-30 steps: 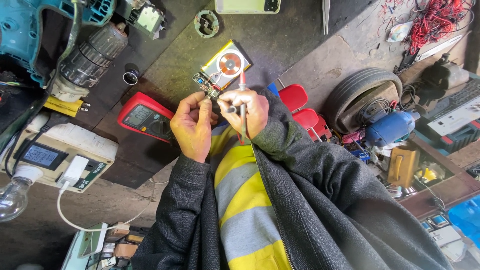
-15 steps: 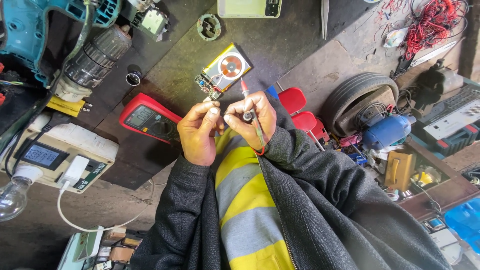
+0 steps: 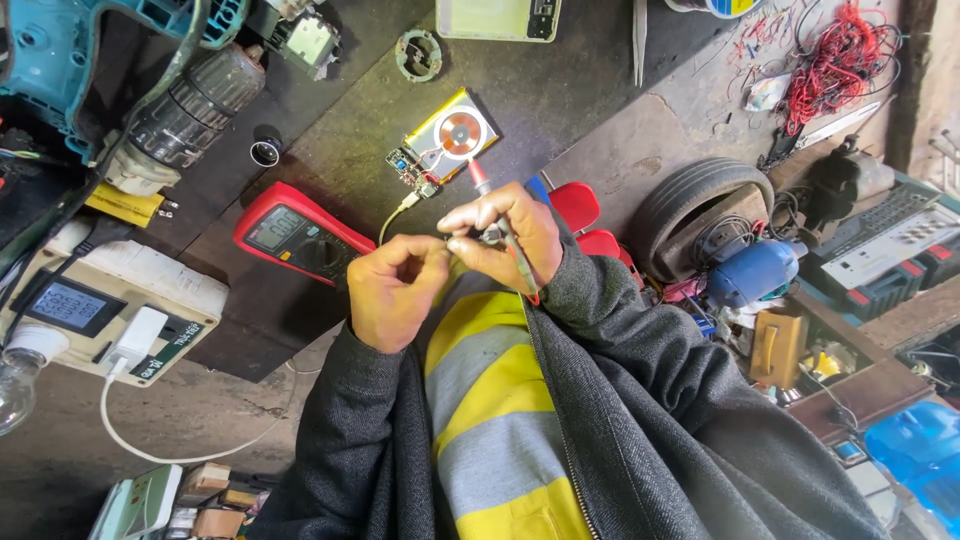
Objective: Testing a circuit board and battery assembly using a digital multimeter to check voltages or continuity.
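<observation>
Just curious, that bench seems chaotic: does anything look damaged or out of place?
Yes: the small device by the red multimeter lies open, its copper coil and circuit board bare. A tangle of red wire sprawls at the bench corner. Both hands pinch something too small to identify.

A dark workbench point(image 3: 560, 110) carries a red multimeter point(image 3: 300, 235), circuit board point(image 3: 445, 145) and drill point(image 3: 185, 115).

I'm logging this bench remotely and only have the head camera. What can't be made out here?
- Head view: the small part pinched between the left hand and right hand is hidden by the fingers.
- The red handheld multimeter: its screen reading is too small.
- The teal power drill is cut off by the top-left edge.
- The clear glass bulb is cut by the left edge.
</observation>
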